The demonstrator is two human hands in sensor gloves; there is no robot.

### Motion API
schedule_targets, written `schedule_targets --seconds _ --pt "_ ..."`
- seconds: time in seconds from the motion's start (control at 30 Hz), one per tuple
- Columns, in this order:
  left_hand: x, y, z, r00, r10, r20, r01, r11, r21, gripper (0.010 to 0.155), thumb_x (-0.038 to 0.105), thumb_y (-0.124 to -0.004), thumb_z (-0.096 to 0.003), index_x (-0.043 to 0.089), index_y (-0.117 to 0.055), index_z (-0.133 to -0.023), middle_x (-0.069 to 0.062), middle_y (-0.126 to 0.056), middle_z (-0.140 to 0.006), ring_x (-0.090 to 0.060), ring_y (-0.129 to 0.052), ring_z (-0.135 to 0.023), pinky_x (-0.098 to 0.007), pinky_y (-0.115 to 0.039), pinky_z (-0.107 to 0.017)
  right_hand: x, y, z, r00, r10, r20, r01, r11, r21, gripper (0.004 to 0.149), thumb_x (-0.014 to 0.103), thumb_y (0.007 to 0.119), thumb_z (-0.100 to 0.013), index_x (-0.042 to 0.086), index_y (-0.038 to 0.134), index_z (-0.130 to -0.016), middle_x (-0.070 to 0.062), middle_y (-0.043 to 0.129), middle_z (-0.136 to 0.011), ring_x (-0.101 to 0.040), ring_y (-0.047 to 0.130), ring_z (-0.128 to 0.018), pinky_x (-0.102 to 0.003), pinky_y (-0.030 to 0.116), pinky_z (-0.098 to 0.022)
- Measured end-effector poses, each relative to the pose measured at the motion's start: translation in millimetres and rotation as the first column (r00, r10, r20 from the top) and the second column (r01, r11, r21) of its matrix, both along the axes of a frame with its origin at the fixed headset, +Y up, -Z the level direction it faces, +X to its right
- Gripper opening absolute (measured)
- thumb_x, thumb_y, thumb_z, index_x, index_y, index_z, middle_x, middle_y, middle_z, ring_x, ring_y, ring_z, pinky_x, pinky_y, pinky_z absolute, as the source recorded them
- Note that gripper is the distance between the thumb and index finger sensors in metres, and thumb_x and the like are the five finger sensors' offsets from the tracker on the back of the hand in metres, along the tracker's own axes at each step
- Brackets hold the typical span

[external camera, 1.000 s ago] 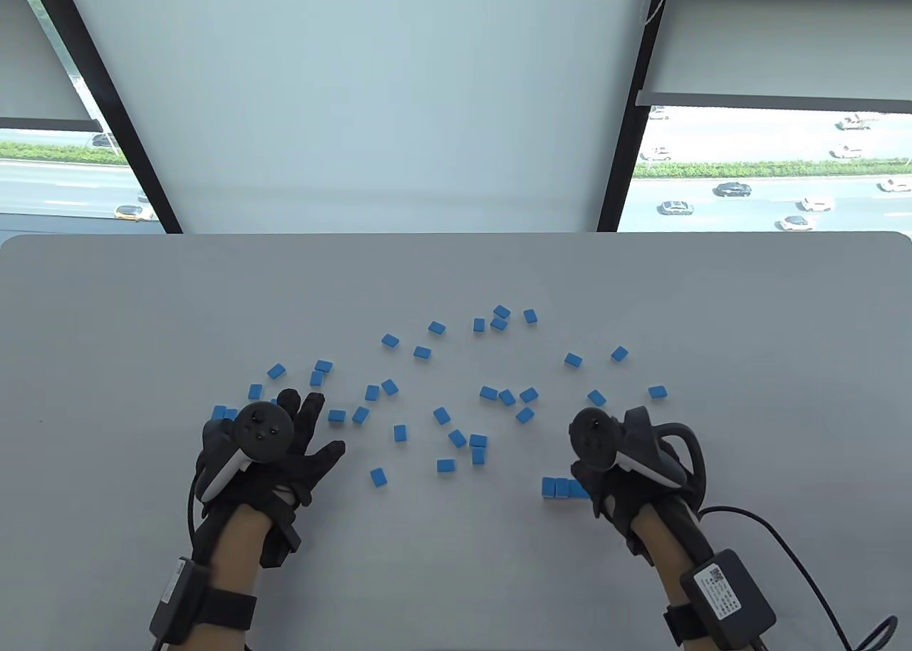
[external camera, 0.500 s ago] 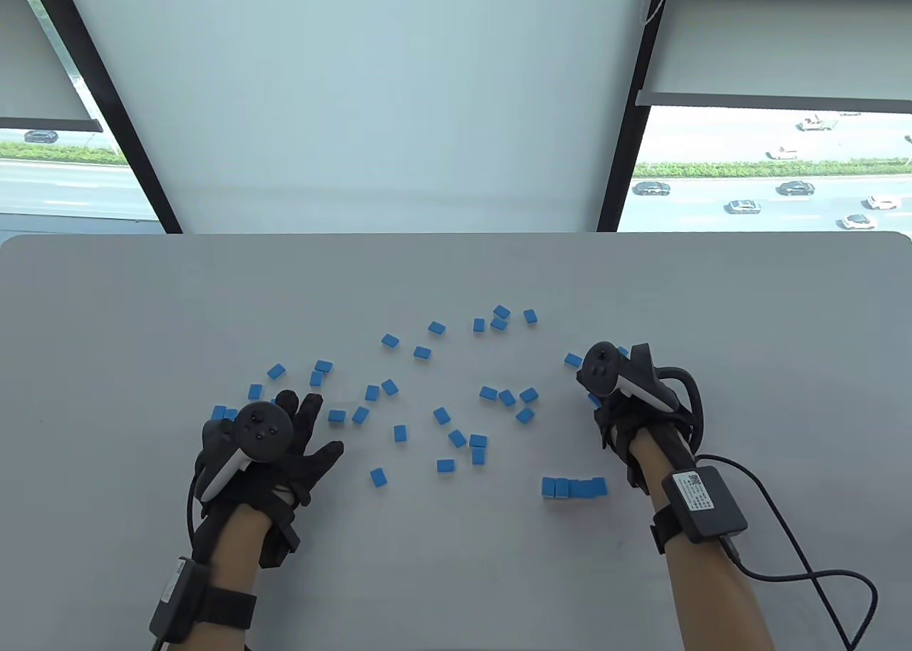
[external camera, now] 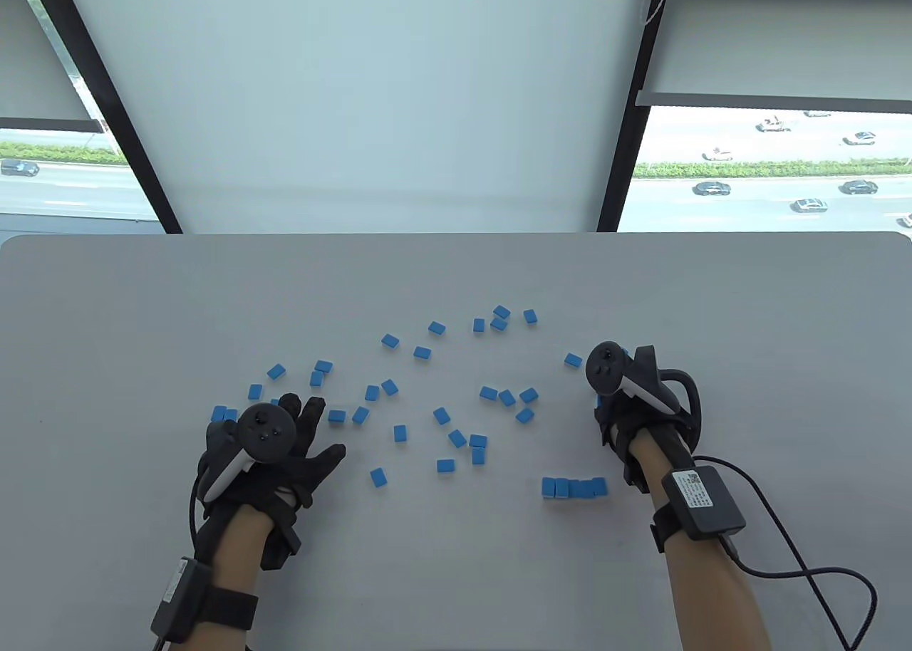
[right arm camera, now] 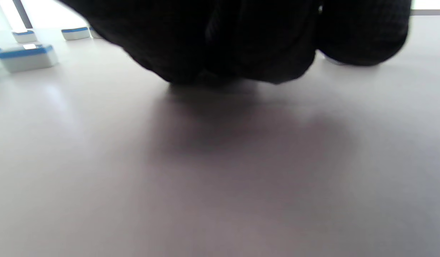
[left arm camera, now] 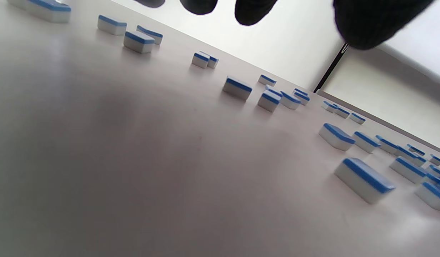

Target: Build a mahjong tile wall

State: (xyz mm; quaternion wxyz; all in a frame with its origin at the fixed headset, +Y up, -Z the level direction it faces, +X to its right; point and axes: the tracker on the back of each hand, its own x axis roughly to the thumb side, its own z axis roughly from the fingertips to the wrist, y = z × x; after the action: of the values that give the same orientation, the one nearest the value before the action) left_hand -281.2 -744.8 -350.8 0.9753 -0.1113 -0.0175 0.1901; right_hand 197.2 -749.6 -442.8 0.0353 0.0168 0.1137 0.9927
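Note:
Many blue-backed mahjong tiles lie scattered face down on the grey table. A short row of tiles stands side by side at the front right. My left hand rests flat on the table with fingers spread, empty, among tiles on the left. Its fingertips hang over loose tiles in the left wrist view. My right hand is beyond the row, over loose tiles. Its fingers are bunched down on the table; what is under them is hidden.
A loose tile lies just left of my right hand. More tiles lie further back at the centre. The right wrist cable loops over the table's front right. Tiles show at the left of the right wrist view.
My right hand has left the tile row and moved away from me to the loose tiles at the right, then stayed there. The left hand has barely moved.

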Motion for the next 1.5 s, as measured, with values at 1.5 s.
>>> schedule_targets --seconds 1.5 --pt "1 0 0 1.0 0.008 0.014 -0.008 1.0 0.016 0.084 0.07 -0.066 -0.0414 0.034 -0.04 -0.113 -0.005 -0.032 -0.121 -0.048 -0.032 -0.107 -0.074 -0.023 -0.066 -40 21 110 0.972 -0.03 -0.232 0.016 0.998 -0.064 0.059 0.033 0.09 -0.041 0.016 0.068 -0.093 -0.007 0.084 -0.076 -0.023 0.095 -0.043 -0.047 0.084 -0.039"
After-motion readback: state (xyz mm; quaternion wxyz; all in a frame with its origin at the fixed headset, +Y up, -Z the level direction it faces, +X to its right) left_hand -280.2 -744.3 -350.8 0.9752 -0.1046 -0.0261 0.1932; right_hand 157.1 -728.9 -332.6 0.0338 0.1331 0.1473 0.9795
